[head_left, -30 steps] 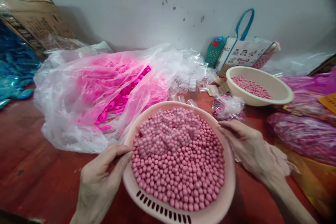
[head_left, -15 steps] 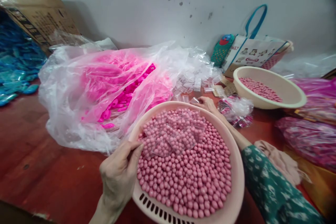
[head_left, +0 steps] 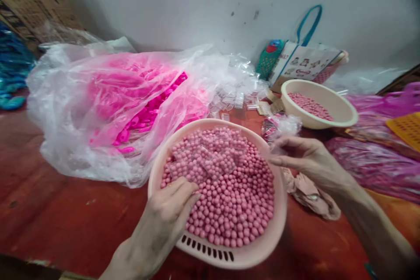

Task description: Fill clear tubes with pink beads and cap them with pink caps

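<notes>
A pale pink plastic basket (head_left: 279,223) full of round pink beads (head_left: 234,210) stands in front of me. Clear packets (head_left: 205,162) lie on the beads towards the back, with pink beads showing in or through them. My left hand (head_left: 164,212) reaches over the near left rim, its fingers curled together at the beads; what they pinch is hidden. At the right rim, my right hand (head_left: 308,157) holds a small clear plastic piece (head_left: 269,151) between thumb and fingers, somewhat blurred.
Behind the basket lie a large clear bag of bright pink parts (head_left: 138,96) and a heap of small clear plastic pieces (head_left: 236,92). A cream bowl (head_left: 344,113) of beads, a tote bag (head_left: 302,63), a crumpled cloth (head_left: 311,197) and pink packages (head_left: 367,162) sit right.
My right hand has come back from the clear plastic pieces to the basket's right rim, with a clear piece at its fingertips. My left hand has moved from the packets' edge onto the beads.
</notes>
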A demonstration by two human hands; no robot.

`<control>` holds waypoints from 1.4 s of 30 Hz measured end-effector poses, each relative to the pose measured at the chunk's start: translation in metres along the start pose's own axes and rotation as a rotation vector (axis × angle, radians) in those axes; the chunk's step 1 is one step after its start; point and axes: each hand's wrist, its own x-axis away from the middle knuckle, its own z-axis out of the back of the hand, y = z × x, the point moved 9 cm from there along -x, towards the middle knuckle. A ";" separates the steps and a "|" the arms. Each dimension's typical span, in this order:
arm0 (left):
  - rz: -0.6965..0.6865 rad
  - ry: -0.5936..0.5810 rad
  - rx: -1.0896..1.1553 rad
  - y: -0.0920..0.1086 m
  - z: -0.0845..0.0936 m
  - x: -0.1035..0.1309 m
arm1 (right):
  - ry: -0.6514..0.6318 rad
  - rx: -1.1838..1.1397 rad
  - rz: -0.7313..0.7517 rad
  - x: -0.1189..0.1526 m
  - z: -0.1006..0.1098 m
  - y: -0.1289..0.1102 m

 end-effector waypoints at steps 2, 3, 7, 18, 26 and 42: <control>0.036 -0.159 0.006 0.005 -0.021 -0.003 | -0.050 -0.115 -0.086 0.014 -0.018 0.003; 0.046 -0.223 -0.011 0.007 -0.030 -0.002 | -0.065 -0.150 -0.125 0.019 -0.025 0.006; -0.020 -0.262 -0.152 0.014 -0.042 0.010 | -0.110 -0.083 -0.124 0.024 -0.040 0.012; -0.165 -0.274 -0.162 0.005 -0.048 0.042 | -0.145 0.807 0.422 0.046 -0.075 -0.024; -0.101 -0.353 0.070 0.003 -0.070 0.025 | -0.247 0.526 0.207 0.023 -0.106 0.017; 0.356 -0.298 0.525 -0.006 -0.055 -0.023 | -0.290 -0.417 -0.162 0.030 -0.119 0.030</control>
